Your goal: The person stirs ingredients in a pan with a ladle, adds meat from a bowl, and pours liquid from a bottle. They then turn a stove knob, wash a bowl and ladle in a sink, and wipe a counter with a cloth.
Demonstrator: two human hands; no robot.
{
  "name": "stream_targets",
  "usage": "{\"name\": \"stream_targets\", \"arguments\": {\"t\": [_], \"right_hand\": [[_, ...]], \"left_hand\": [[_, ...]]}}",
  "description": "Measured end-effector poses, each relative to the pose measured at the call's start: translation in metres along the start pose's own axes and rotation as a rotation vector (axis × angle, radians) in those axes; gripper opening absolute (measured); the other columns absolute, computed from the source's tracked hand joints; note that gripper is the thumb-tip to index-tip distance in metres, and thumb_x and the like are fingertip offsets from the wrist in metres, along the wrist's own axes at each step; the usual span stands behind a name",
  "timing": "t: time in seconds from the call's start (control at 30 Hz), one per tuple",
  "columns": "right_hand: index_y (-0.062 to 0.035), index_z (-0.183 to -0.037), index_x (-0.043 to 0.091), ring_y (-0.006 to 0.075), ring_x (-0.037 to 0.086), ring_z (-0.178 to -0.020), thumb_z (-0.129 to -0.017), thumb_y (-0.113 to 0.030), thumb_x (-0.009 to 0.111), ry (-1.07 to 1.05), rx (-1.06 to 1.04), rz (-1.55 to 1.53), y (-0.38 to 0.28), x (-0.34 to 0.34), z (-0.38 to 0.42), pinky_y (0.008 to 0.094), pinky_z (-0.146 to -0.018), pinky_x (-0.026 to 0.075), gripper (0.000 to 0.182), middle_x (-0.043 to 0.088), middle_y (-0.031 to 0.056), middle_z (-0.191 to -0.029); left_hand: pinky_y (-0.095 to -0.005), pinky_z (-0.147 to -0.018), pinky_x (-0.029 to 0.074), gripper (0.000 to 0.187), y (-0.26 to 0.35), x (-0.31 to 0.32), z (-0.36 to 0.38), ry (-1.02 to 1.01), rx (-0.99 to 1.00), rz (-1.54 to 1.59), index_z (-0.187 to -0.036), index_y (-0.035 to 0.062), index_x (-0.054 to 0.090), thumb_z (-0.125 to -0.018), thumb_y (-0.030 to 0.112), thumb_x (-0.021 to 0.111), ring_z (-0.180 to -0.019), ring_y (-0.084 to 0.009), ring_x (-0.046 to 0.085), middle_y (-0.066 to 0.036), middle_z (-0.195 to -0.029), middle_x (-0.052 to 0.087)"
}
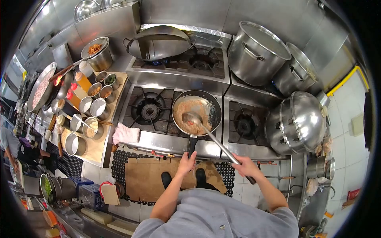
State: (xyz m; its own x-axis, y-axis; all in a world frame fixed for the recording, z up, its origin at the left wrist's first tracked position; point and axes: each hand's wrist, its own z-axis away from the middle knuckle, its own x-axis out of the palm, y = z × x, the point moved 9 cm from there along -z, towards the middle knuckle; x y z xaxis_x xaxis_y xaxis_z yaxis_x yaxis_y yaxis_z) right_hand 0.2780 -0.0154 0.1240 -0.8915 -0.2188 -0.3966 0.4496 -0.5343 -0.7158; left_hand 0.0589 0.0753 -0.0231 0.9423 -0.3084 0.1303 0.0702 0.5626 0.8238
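Note:
A dark frying pan [216,113] sits on the stove, with an orange-pink, creamy mixture [183,109] inside. My left hand [186,163] is closed around the pan's black handle. Fingers wrapped, my right hand [246,166] grips the long handle of a metal ladle [217,141]. The ladle's bowl rests in the mixture near the middle of the pan. A pink cloth [126,134] lies on the stove's front edge, left of the pan.
Behind the pan stand a large wok [158,43] and a tall stockpot [258,53]. A domed steamer [297,123] is at the right. Small metal containers [75,144] and squeeze bottles [83,81] stand at the left. A co-worker's arm [11,156] shows at the far left.

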Motion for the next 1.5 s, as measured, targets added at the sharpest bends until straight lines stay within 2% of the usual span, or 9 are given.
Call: {"name": "stream_targets", "arguments": {"t": [0.3, 0.63, 0.73, 0.9, 1.0, 1.03, 1.13, 1.3, 1.5], "right_hand": [[-0.0091, -0.138, 0.04, 0.0361, 0.057, -0.061, -0.083, -0.015, 0.059, 0.259, -0.315, 0.427, -0.022, -0.013, -0.08, 0.0403, -0.061, 0.046, 0.058, 0.054, 0.0278, -0.07], [-0.0135, -0.138, 0.043, 0.0254, 0.054, -0.059, -0.083, -0.017, 0.064, -0.074, 0.21, 0.068, -0.01, -0.019, 0.038, 0.0358, -0.064, 0.047, 0.059, 0.056, 0.0203, -0.068], [-0.0169, -0.141, 0.041, 0.009, 0.046, -0.048, -0.086, -0.015, 0.063, 0.113, -0.134, 0.31, 0.006, -0.022, -0.008, 0.0276, -0.049, 0.041, 0.06, 0.046, 0.0033, -0.058], [-0.0095, -0.137, 0.043, 0.0345, 0.063, -0.07, -0.084, -0.018, 0.061, 0.41, -0.403, 0.26, 0.019, -0.019, -0.033, 0.0359, -0.069, 0.048, 0.056, 0.061, 0.0256, -0.077], [-0.007, -0.138, 0.04, 0.036, 0.064, -0.075, -0.086, -0.017, 0.06, 0.333, -0.07, 0.304, 0.023, 0.013, -0.034, 0.0356, -0.073, 0.049, 0.057, 0.062, 0.0269, -0.082], [-0.0045, -0.137, 0.041, 0.0196, 0.057, -0.058, -0.085, -0.01, 0.061, 0.379, -0.248, 0.24, 0.026, 0.022, -0.028, 0.0321, -0.062, 0.049, 0.056, 0.06, 0.0094, -0.068], [-0.0045, -0.137, 0.041, 0.0249, 0.062, -0.062, -0.085, -0.016, 0.06, 0.114, 0.096, -0.115, 0.01, 0.021, 0.012, 0.0371, -0.065, 0.049, 0.057, 0.061, 0.0236, -0.072], [-0.0077, -0.138, 0.042, 0.021, 0.06, -0.059, -0.083, -0.015, 0.063, 0.331, -0.285, 0.165, 0.009, -0.024, -0.075, 0.0366, -0.062, 0.049, 0.058, 0.058, 0.0213, -0.069], [-0.019, -0.139, 0.041, 0.0404, 0.061, -0.074, -0.082, -0.012, 0.06, 0.206, -0.436, 0.598, -0.014, -0.018, -0.083, 0.0431, -0.066, 0.048, 0.061, 0.061, 0.0254, -0.083]], "left_hand": [[-0.0264, -0.037, 0.035, 0.04, 0.002, -0.01, -0.003, 0.01, 0.006, -0.036, -0.094, 0.0054, 0.042, -0.092, 0.042, 0.057, -0.042, -0.011, 0.043, -0.002, -0.061, 0.047], [-0.0267, -0.036, 0.034, 0.039, -0.001, -0.007, -0.005, 0.008, -0.005, 0.006, -0.097, 0.005, 0.042, -0.091, 0.04, 0.058, -0.041, -0.0106, 0.043, -0.002, -0.059, 0.047], [-0.0267, -0.036, 0.034, 0.039, -0.006, -0.005, -0.01, 0.004, -0.007, 0.004, -0.096, 0.0047, 0.042, -0.091, 0.04, 0.058, -0.041, -0.0107, 0.044, -0.003, -0.059, 0.047], [-0.0268, -0.036, 0.034, 0.04, 0.0, -0.008, -0.007, 0.021, 0.004, -0.012, -0.095, 0.0037, 0.041, -0.091, 0.04, 0.058, -0.042, -0.0109, 0.044, -0.003, -0.059, 0.048], [-0.0271, -0.036, 0.034, 0.041, -0.003, -0.005, -0.008, 0.021, 0.013, 0.024, -0.095, 0.0028, 0.041, -0.092, 0.04, 0.057, -0.041, -0.0113, 0.044, -0.003, -0.058, 0.047], [-0.0283, -0.036, 0.034, 0.04, -0.003, -0.005, -0.009, 0.007, 0.017, 0.024, -0.095, 0.0043, 0.041, -0.092, 0.041, 0.057, -0.041, -0.0122, 0.043, -0.004, -0.059, 0.047], [-0.0289, -0.035, 0.034, 0.04, -0.001, -0.004, -0.011, -0.006, 0.045, 0.031, -0.094, 0.0042, 0.041, -0.092, 0.04, 0.057, -0.039, -0.0129, 0.042, -0.004, -0.057, 0.046], [-0.0284, -0.034, 0.033, 0.039, 0.004, -0.007, -0.004, 0.005, 0.073, 0.018, -0.094, 0.003, 0.042, -0.092, 0.039, 0.057, -0.037, -0.0128, 0.042, -0.003, -0.054, 0.046], [-0.0282, -0.035, 0.033, 0.038, 0.003, -0.008, -0.006, 0.032, 0.06, -0.035, -0.094, 0.004, 0.044, -0.092, 0.04, 0.057, -0.038, -0.0123, 0.042, -0.003, -0.055, 0.046]]}}
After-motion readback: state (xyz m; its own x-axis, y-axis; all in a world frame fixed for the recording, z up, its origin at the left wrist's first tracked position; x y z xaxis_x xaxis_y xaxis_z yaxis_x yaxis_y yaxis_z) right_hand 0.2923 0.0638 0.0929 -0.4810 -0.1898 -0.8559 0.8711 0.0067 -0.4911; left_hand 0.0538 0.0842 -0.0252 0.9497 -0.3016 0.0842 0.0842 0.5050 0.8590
